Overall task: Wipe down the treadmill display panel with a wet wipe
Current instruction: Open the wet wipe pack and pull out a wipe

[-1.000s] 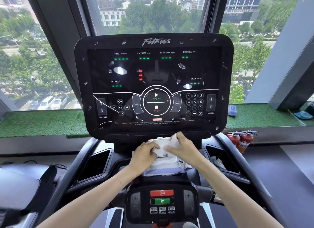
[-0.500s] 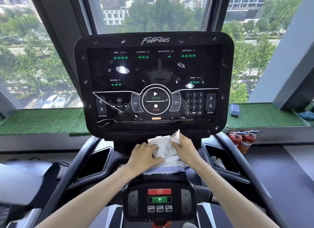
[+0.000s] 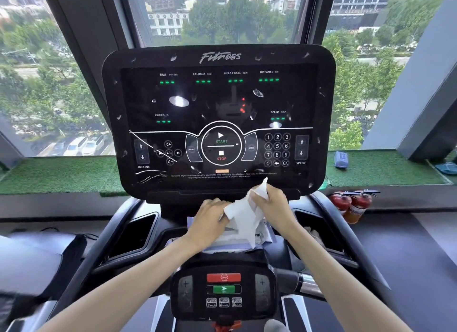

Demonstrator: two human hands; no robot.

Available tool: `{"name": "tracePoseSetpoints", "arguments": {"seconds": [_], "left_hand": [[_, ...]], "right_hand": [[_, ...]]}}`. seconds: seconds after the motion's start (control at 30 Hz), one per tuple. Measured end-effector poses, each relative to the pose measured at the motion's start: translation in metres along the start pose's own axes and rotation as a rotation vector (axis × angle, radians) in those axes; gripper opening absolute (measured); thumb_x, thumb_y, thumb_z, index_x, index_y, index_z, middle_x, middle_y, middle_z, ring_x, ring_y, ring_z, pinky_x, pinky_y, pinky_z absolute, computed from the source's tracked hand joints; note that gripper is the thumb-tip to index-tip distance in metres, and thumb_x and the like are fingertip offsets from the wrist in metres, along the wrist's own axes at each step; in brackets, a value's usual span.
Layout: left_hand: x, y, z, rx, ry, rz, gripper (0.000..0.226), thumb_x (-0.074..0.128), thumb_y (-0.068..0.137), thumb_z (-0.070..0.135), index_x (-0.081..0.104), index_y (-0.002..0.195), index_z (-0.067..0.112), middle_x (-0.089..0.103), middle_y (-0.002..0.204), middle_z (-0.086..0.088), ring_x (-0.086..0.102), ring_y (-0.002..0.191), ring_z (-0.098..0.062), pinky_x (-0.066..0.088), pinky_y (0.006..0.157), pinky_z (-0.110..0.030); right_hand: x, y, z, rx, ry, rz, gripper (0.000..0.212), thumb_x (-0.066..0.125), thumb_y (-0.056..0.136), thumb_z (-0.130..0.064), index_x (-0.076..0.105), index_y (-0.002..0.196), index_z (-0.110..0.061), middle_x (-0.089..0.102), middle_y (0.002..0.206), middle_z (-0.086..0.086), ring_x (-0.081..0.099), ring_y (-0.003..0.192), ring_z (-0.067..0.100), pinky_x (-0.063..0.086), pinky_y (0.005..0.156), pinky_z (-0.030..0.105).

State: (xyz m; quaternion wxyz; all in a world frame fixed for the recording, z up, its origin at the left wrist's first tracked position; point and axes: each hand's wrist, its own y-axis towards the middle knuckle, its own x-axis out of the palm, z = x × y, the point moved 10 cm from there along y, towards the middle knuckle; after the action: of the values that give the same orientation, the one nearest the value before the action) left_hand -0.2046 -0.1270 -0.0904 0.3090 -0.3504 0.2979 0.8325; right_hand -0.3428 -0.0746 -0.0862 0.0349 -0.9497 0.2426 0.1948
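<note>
White and crumpled, the wet wipe is hanging stretched between the two hands just under the lower edge of the treadmill display panel. The right hand is pinching the wipe's upper corner between curled thumb and fingers, so that a pointed tip is sticking up and overlapping the panel's bottom rim. The left hand, fingers curled downward, is apparently gripping the wipe's left edge, though the cloth is hiding whether it is also pinning the wipe pack lying beneath. The wipe's long axis is running on a slant, low at the left and high at the right, with a loose tail drooping toward the pack. The panel is rising directly ahead of and above both hands, its black face tilting toward the person and carrying pale specks and streaks. The right hand is sitting nearer the glass, so the coming move is probably calling for that hand to be lifting the wipe up and forward onto it.
</note>
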Motion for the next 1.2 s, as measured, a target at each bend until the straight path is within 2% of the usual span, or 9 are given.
{"name": "tracePoseSetpoints", "arguments": {"seconds": [0.1, 0.27, 0.4, 0.47, 0.63, 0.73, 0.87, 1.03, 1.2], "left_hand": [[-0.001, -0.002, -0.022, -0.247, -0.362, -0.032, 0.022, 0.057, 0.087, -0.003, 0.069, 0.099, 0.011, 0.069, 0.088, 0.004, 0.061, 0.083, -0.011, 0.047, 0.075, -0.031], [-0.005, -0.003, 0.002, -0.261, -0.614, -0.083, 0.074, 0.068, 0.079, 0.000, 0.034, 0.136, 0.033, 0.058, 0.112, -0.002, 0.060, 0.089, -0.012, 0.050, 0.072, -0.022], [-0.017, -0.004, 0.011, -0.159, -0.418, 0.025, 0.051, 0.050, 0.079, -0.018, 0.069, 0.099, 0.024, 0.041, 0.116, 0.002, 0.046, 0.109, -0.005, 0.040, 0.092, -0.014], [-0.023, -0.009, -0.002, -0.239, -0.480, 0.037, 0.058, 0.040, 0.071, -0.028, 0.074, 0.087, 0.016, 0.052, 0.111, -0.001, 0.051, 0.106, -0.005, 0.041, 0.089, -0.013], [-0.027, -0.029, -0.049, -0.567, -0.670, 0.019, 0.031, 0.046, 0.084, -0.013, 0.065, 0.078, 0.011, 0.067, 0.076, 0.000, 0.062, 0.075, -0.014, 0.052, 0.064, -0.020], [-0.024, -0.039, -0.066, -0.742, -0.721, 0.035, 0.020, 0.043, 0.092, 0.001, 0.058, 0.082, 0.010, 0.065, 0.071, -0.003, 0.065, 0.061, -0.016, 0.053, 0.063, -0.032], [-0.033, -0.039, -0.066, -0.766, -0.663, 0.107, 0.028, 0.038, 0.097, 0.013, 0.064, 0.089, 0.007, 0.066, 0.073, -0.005, 0.066, 0.054, -0.016, 0.053, 0.057, -0.033], [-0.058, -0.054, -0.094, -0.881, -0.880, 0.397, 0.029, 0.040, 0.097, 0.023, 0.057, 0.090, 0.000, 0.070, 0.078, -0.016, 0.070, 0.065, -0.029, 0.057, 0.053, -0.031], [-0.047, -0.045, -0.078, -0.834, -0.942, 0.180, 0.012, 0.051, 0.091, 0.011, 0.051, 0.099, 0.002, 0.064, 0.094, -0.016, 0.070, 0.078, -0.035, 0.056, 0.066, -0.040]], "right_hand": [[-0.007, 0.003, 0.009, 0.029, 0.025, 0.000, 0.019, 0.054, 0.090, -0.020, 0.061, 0.082, -0.003, 0.063, 0.079, 0.025, 0.053, 0.064, 0.017, 0.041, 0.059, 0.031], [0.003, -0.001, 0.009, 0.031, 0.053, -0.066, 0.016, 0.054, 0.091, -0.013, 0.061, 0.080, -0.004, 0.057, 0.065, 0.001, 0.051, 0.062, 0.014, 0.039, 0.058, 0.028], [0.006, -0.001, 0.013, 0.053, 0.122, -0.070, 0.017, 0.053, 0.092, -0.013, 0.062, 0.078, -0.011, 0.059, 0.067, 0.002, 0.053, 0.065, 0.015, 0.041, 0.060, 0.030], [-0.002, 0.001, 0.018, 0.072, 0.136, -0.027, 0.017, 0.052, 0.092, -0.015, 0.061, 0.079, -0.011, 0.059, 0.070, 0.006, 0.053, 0.067, 0.019, 0.041, 0.062, 0.032], [-0.006, 0.003, 0.023, 0.084, 0.134, -0.027, 0.017, 0.050, 0.090, -0.026, 0.061, 0.085, -0.014, 0.067, 0.088, 0.017, 0.062, 0.083, 0.034, 0.051, 0.075, 0.046], [-0.004, 0.003, 0.025, 0.105, 0.231, -0.033, 0.019, 0.049, 0.093, -0.023, 0.060, 0.091, -0.008, 0.066, 0.093, 0.021, 0.062, 0.085, 0.033, 0.050, 0.081, 0.048], [-0.004, -0.001, 0.027, 0.109, 0.286, -0.028, 0.021, 0.045, 0.096, -0.016, 0.056, 0.094, 0.002, 0.061, 0.083, 0.014, 0.057, 0.076, 0.027, 0.046, 0.071, 0.040], [-0.028, -0.005, 0.026, 0.107, 0.457, 0.118, 0.018, 0.041, 0.098, -0.010, 0.057, 0.090, -0.007, 0.058, 0.076, 0.008, 0.054, 0.071, 0.022, 0.043, 0.063, 0.030], [-0.007, -0.014, 0.010, 0.069, 0.234, -0.125, 0.033, 0.040, 0.088, 0.006, 0.068, 0.085, -0.011, 0.067, 0.081, 0.004, 0.059, 0.073, 0.014, 0.045, 0.060, 0.022]]}}
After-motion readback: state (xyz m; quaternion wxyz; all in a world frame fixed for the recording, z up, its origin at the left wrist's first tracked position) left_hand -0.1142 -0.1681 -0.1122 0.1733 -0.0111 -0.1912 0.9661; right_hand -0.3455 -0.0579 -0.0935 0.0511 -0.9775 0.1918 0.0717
